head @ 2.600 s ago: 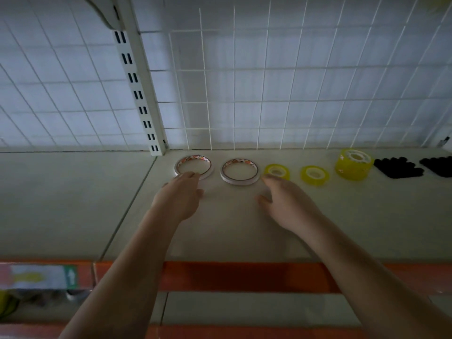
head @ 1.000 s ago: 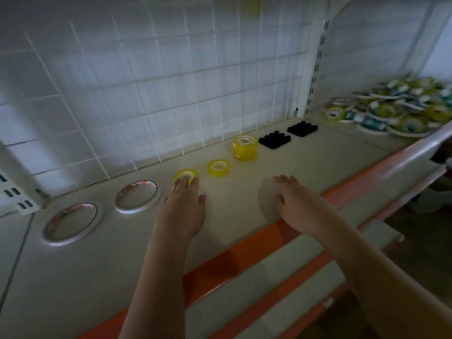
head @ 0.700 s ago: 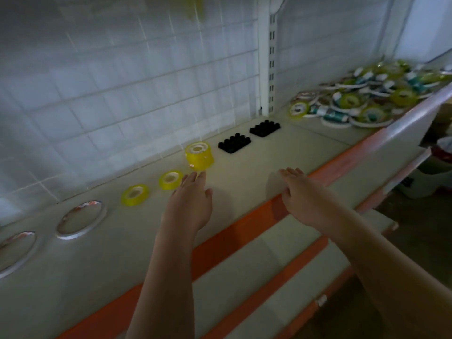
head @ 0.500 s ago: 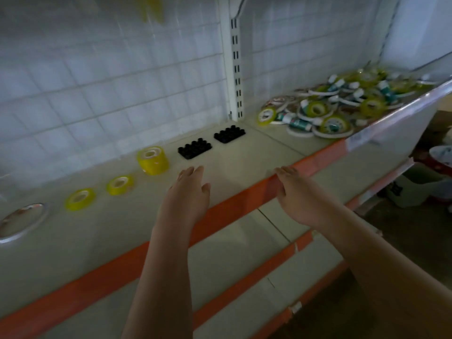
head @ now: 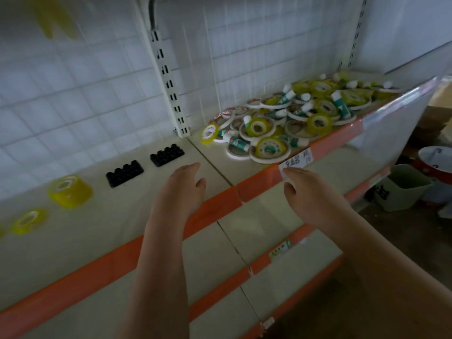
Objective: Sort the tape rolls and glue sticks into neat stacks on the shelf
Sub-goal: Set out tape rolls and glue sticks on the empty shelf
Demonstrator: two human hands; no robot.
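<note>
Both hands are hovering with fingers straight, holding nothing: the left hand point(head: 182, 189) over the beige metal shelf point(head: 102, 216), the right hand point(head: 309, 192) seemingly before its orange front edge point(head: 212, 209). The jumbled pile of yellow tape rolls and green-and-white glue sticks point(head: 288, 118) is lying further right.

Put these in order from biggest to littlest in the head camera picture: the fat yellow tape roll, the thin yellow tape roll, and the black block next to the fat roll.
1. Fat yellow tape roll
2. Black block, close in width
3. Thin yellow tape roll
</note>
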